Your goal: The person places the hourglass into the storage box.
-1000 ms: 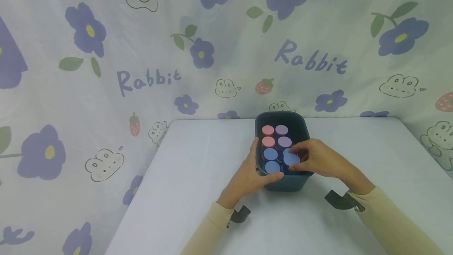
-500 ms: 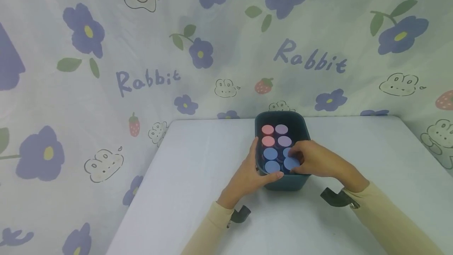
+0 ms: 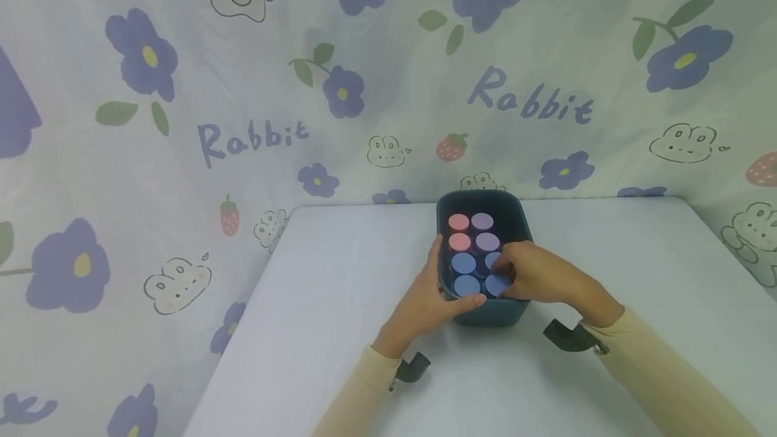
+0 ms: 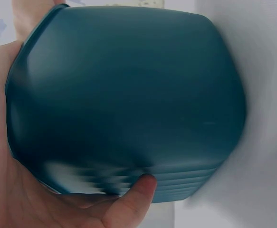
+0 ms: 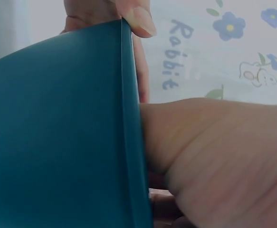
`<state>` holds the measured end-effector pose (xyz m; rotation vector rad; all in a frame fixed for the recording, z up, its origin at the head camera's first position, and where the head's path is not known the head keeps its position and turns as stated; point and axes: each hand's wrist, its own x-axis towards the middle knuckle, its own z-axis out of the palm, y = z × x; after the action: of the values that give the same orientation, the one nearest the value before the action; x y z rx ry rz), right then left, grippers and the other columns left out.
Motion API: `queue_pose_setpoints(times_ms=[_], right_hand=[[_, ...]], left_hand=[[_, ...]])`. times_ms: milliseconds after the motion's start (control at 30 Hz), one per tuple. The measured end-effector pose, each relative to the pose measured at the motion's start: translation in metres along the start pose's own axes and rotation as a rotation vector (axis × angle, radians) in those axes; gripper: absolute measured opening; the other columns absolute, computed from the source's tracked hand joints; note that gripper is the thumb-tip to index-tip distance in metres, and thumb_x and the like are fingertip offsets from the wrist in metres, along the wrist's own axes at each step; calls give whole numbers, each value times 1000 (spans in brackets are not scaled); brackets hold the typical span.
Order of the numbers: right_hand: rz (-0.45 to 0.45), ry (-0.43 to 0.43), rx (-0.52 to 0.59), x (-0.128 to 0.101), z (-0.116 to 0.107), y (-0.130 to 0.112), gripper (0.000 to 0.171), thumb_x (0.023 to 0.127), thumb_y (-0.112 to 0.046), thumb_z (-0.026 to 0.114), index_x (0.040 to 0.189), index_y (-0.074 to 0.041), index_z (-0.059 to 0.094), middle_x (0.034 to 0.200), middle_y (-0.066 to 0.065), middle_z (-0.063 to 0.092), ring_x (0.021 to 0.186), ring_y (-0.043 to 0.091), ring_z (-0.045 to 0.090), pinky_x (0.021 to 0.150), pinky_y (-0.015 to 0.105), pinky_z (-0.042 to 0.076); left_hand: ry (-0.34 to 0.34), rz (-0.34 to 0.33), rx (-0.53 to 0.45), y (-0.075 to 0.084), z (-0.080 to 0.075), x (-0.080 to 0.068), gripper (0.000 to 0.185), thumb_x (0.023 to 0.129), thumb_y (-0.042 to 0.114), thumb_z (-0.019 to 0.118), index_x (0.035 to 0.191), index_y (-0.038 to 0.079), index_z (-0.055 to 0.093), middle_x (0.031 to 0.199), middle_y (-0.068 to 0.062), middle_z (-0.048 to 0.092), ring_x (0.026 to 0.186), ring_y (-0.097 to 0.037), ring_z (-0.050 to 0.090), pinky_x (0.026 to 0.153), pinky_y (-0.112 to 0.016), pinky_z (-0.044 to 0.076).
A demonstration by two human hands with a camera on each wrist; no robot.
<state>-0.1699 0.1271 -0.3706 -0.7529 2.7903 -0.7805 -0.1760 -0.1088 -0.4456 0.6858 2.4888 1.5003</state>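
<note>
In the head view a dark teal bin [image 3: 492, 315] stands on the white table, holding round-topped containers in two columns. My left hand [image 3: 425, 299] grips its near left corner, thumb over the front rim. In the left wrist view one finger of it presses the ribbed side of the bin [image 4: 128, 95]. My right hand [image 3: 540, 272] reaches over the right rim and pinches a blue-topped round container [image 3: 496, 284] in the near right corner. Its fingertips are partly hidden inside the bin; in the right wrist view the bin wall [image 5: 57, 128] covers them.
Other blue tops [image 3: 464, 264] sit beside the held one, with pink tops [image 3: 459, 242] and purple tops [image 3: 487, 242] farther back. A curtain printed with flowers and rabbits [image 3: 388, 86] hangs behind the table [image 3: 340, 275].
My right hand has moved slightly left and lower into the bin, taking the blue-topped container down into the near right corner. My left hand keeps its grip on the bin.
</note>
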Motion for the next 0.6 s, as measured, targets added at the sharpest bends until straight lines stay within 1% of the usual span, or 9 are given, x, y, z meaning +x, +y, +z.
queue_pose_setpoints(times_ms=[100,200,333,400,600], right_hand=[[12,-5,1,1,1,1,24,76,-4,89,98,-4,80,83,1,65,75,13,54,65,22,57],[0,-10,4,1,1,1,22,77,-4,89,97,-5,80,85,2,63,76,13,53,65,22,55],[0,-24,6,3,1,1,19,77,-4,88,95,-6,81,84,2,64,74,12,53,64,21,54],[10,-34,-3,3,1,0,20,77,-4,89,95,-6,80,83,2,64,73,12,53,64,21,54],[56,-61,-25,4,0,-2,26,77,-5,90,100,-4,78,83,1,67,73,13,56,68,26,60]], left_hand=[[3,-2,9,1,0,0,116,83,64,77,165,38,-1,169,7,31,147,-13,43,122,-58,38],[6,-3,10,1,-1,0,117,82,63,78,166,37,0,169,8,31,147,-12,42,123,-57,38],[7,0,1,2,-1,-1,117,82,63,78,166,37,1,169,8,31,147,-12,42,123,-57,38],[8,3,-5,2,-1,-1,116,82,62,78,166,37,1,169,9,31,147,-12,42,122,-58,39],[4,3,-14,2,0,1,116,83,61,79,166,37,0,168,10,32,146,-11,43,121,-57,40]])
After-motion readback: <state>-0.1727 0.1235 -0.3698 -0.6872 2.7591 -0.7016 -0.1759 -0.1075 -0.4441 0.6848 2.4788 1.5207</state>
